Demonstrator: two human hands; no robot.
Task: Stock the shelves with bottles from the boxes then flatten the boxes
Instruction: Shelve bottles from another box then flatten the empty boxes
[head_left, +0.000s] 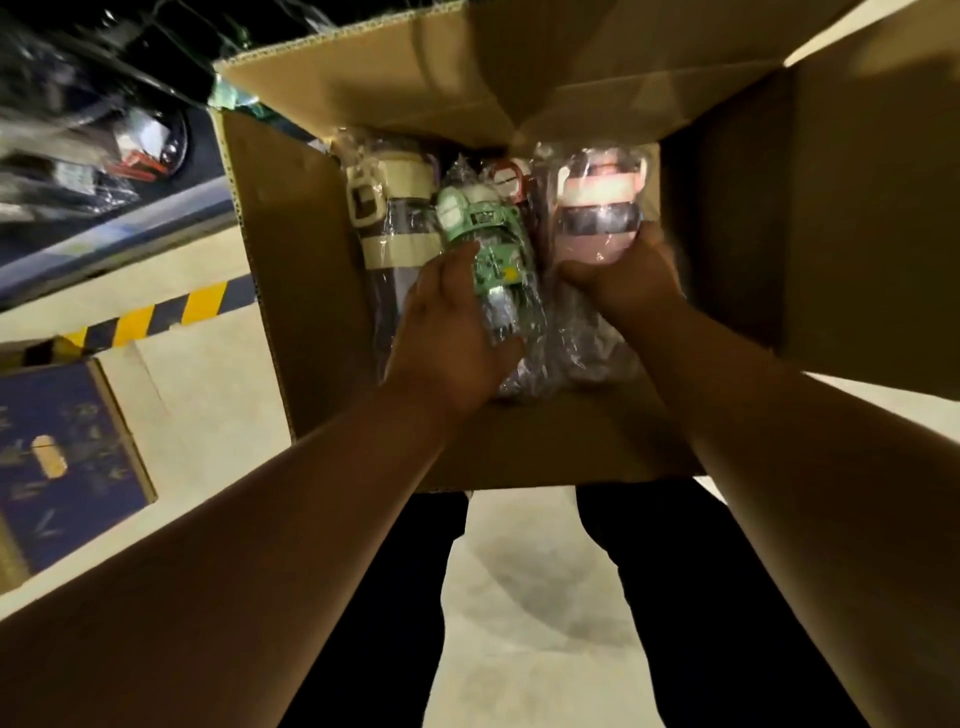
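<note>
I am at the unloading step, with both arms reaching down into the open cardboard box (291, 260) on the floor. My left hand (447, 332) is wrapped around the green bottle (483, 228) in its plastic sleeve, and my right hand (618, 275) is curled round the lower body of the pink bottle (597, 208) just beside it. A cream bottle (389, 208) and a red-capped bottle (511, 179) lie packed against them, untouched. Next, I judge, comes a straight lift clear of the flaps, keeping a firm grip because the wrap looks slippery, then a turn toward the blurred shelf (130, 150) at upper left. Flattening waits until the box is emptied.
</note>
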